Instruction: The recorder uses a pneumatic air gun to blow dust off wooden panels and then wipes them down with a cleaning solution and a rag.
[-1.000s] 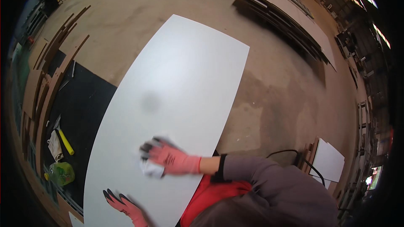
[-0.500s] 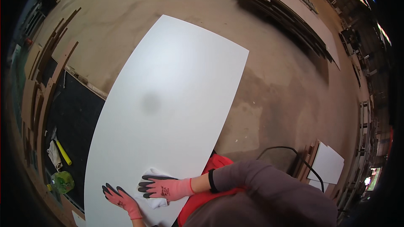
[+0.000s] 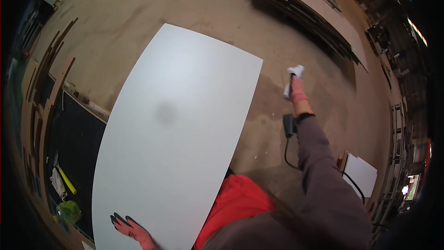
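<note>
A long white panel (image 3: 180, 125) lies flat in front of me, with a faint grey smudge (image 3: 165, 112) near its middle. My left hand (image 3: 130, 230), in a pink and black glove, rests flat on the panel's near end with fingers spread. My right hand (image 3: 296, 89), also gloved, is stretched out to the right past the panel's edge, over the floor. It grips a crumpled white cloth (image 3: 294, 73).
A black power tool (image 3: 289, 125) with a cable lies on the concrete floor under my right arm. A small white board (image 3: 360, 172) leans at the right. A black mat (image 3: 76, 153) at the left holds a yellow tool (image 3: 66, 179) and a green bottle (image 3: 69, 212). Stacked boards (image 3: 319, 14) lie beyond.
My right hand lifted the cloth off the panel's near end and swung out to the right over the floor. My left hand stayed on the panel.
</note>
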The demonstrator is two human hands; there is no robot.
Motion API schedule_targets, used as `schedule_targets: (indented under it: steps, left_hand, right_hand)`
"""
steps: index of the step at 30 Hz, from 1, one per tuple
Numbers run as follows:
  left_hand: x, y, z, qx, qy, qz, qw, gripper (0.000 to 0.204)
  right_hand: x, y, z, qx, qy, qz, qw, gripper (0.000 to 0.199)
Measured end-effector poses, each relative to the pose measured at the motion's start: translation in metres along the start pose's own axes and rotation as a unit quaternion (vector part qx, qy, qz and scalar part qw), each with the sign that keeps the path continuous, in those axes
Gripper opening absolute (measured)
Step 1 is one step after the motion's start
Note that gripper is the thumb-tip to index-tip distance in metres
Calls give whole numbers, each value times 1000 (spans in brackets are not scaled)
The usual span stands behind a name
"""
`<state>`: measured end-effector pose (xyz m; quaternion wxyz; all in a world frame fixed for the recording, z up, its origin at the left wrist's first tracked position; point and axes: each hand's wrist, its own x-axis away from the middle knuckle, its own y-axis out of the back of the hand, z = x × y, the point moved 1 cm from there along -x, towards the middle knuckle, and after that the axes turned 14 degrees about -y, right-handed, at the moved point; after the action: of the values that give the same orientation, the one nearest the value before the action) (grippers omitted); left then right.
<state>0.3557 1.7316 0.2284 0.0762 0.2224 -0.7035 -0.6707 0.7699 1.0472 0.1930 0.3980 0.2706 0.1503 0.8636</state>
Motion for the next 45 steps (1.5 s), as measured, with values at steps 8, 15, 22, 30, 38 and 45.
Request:
schedule_targets:
  steps: [8,15,22,30,38,45]
  left_hand:
    - [1,13,-8,-89,-22,1,996,46]
    - [3,21,-10,-111,-85,44,989,46]
    - [0,9,-15,-143,-109,16,984,46]
    - [12,12,1,-183,-115,46,975,46]
    - [0,11,-18,-121,-114,23,986,45]
    - [6,15,-14,-107,-90,30,990,45]
  right_hand:
    - [255,6,-60,280,525,206,777,57]
    - [344,-46,-35,302,588,430,615,55]
    - [104,-96,32,343,434,57,831,64]
    - [177,-80,6,272,458,125,837,56]
    - [96,-97,41,254,427,85,864,52]
    - [113,-88,29,223,425,140,866,48]
